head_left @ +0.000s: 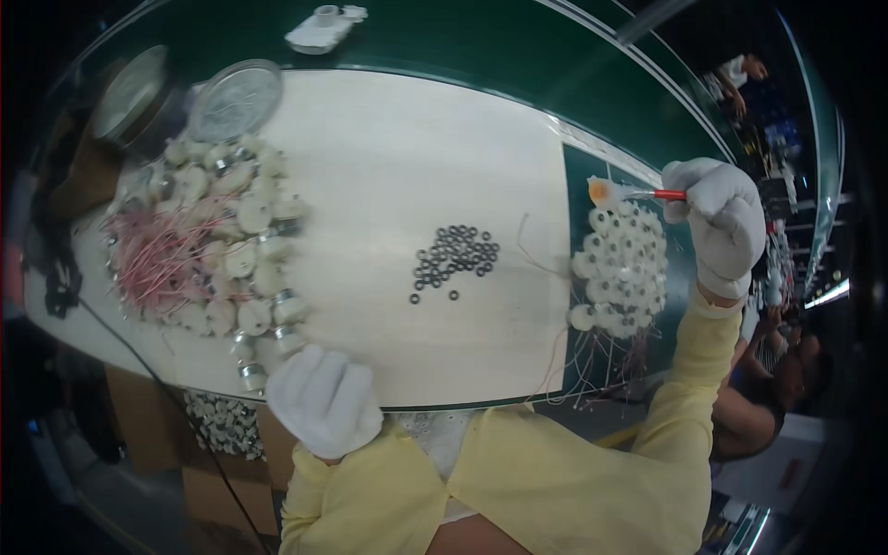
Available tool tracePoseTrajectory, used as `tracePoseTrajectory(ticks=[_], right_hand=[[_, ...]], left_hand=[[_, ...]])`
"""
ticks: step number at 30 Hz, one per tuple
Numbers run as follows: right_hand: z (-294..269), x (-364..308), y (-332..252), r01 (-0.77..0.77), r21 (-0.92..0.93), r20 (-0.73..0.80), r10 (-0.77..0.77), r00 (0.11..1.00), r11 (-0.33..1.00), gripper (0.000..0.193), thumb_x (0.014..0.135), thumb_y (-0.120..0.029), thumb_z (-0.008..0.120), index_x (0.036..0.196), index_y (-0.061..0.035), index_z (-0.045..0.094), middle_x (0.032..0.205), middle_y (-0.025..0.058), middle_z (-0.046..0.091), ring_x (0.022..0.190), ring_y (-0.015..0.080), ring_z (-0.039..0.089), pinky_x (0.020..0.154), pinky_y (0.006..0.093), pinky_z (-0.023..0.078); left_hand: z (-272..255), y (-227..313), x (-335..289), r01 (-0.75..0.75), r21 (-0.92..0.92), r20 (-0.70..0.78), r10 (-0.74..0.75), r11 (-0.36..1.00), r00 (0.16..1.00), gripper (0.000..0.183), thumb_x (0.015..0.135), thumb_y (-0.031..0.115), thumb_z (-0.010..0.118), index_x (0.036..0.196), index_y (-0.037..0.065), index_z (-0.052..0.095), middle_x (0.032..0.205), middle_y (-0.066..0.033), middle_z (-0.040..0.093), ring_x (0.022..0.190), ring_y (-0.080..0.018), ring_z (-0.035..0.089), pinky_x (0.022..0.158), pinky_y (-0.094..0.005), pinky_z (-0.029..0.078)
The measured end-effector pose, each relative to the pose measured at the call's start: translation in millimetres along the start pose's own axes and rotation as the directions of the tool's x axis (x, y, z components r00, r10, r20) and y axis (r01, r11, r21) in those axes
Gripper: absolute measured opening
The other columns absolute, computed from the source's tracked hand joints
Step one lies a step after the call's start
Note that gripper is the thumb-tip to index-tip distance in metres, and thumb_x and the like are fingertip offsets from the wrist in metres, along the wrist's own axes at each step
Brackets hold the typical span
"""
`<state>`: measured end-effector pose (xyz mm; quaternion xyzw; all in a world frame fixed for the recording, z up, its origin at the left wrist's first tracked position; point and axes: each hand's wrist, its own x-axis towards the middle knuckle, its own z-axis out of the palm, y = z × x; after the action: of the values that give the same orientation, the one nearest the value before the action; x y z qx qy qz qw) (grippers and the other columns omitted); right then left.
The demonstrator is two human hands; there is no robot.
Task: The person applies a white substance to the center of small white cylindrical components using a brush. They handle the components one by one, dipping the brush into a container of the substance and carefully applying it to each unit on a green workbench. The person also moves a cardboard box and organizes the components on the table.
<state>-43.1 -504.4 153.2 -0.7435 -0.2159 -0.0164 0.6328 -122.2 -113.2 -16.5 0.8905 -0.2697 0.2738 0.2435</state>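
Observation:
My right hand (pixel 717 222), in a white glove, is closed on a thin brush (pixel 670 195) with a red handle. The brush's tip points left, at a small whitish cup (pixel 603 191) with orange stuff in it. Just below that cup stands a close-packed group of white round parts (pixel 620 264) with dark centres and trailing wires. My gloved left hand (pixel 324 398) is curled shut at the near table edge, beside white-and-metal motor-like parts (pixel 252 377). Whatever its fingers may hold is hidden. Small black rings (pixel 453 254) lie loose mid-table.
At the left, white parts and tangled pink wires (pixel 162 264) are heaped. Behind them are a round clear lid (pixel 236 100) and a round tin (pixel 134 97). A white plastic piece (pixel 326 30) lies at the far edge. Below the table is a cardboard box (pixel 227 481). Other people sit at right.

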Motion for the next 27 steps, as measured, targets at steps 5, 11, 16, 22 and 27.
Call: tracePoseTrajectory(ticks=[5,11,16,22,27], right_hand=[[-33,-91,-8,-0.233,-0.279,-0.36,0.123,0.925,0.932,0.028,0.068,0.002,0.045,0.083,0.0064,0.067,0.093,0.0221,0.065,0.077,0.0243,0.065,0.074,0.0304,0.05],[-44,-128,15,-0.445,-0.407,-0.458,0.244,0.855,0.798,0.033,0.073,0.005,0.041,0.089,0.0064,0.07,0.096,0.0153,0.067,0.083,0.0173,0.065,0.078,0.0277,0.05],[-50,-130,36,-0.437,-0.369,-0.456,0.249,0.854,0.82,0.034,0.075,0.008,0.04,0.09,0.006,0.07,0.097,0.014,0.067,0.083,0.0161,0.065,0.078,0.0267,0.051],[-58,-125,52,-0.46,-0.288,-0.496,0.28,0.822,0.84,0.035,0.075,0.007,0.039,0.091,0.0064,0.07,0.096,0.0128,0.067,0.082,0.0155,0.063,0.078,0.0262,0.05],[-58,-123,57,-0.473,-0.263,-0.501,0.3,0.812,0.841,0.035,0.075,0.007,0.039,0.092,0.0067,0.069,0.095,0.0129,0.067,0.082,0.0157,0.063,0.078,0.0259,0.049]], left_hand=[[6,1,-9,-0.023,0.041,0.011,0.023,0.999,1.0,0.025,0.085,0.002,0.05,0.109,-0.002,0.057,0.11,-0.0177,0.061,0.104,-0.0402,0.058,0.089,-0.0491,0.045],[11,3,-9,0.009,0.12,-0.015,-0.007,0.993,1.0,0.026,0.085,0.004,0.05,0.11,0.002,0.058,0.112,-0.0151,0.06,0.105,-0.0383,0.057,0.087,-0.0469,0.043],[15,3,-10,0.021,0.146,-0.021,-0.018,0.989,1.0,0.029,0.083,-0.001,0.049,0.111,0.0,0.058,0.111,-0.0167,0.06,0.105,-0.0386,0.057,0.089,-0.0482,0.043],[14,7,-4,0.04,0.146,-0.022,-0.037,0.989,0.999,0.029,0.082,-0.004,0.049,0.109,-0.002,0.058,0.11,-0.0173,0.061,0.104,-0.0388,0.057,0.089,-0.0477,0.043],[15,7,-8,0.042,0.176,-0.013,-0.04,0.984,0.999,0.029,0.082,-0.004,0.048,0.109,-0.002,0.058,0.109,-0.0178,0.061,0.103,-0.0388,0.057,0.089,-0.0476,0.044]])
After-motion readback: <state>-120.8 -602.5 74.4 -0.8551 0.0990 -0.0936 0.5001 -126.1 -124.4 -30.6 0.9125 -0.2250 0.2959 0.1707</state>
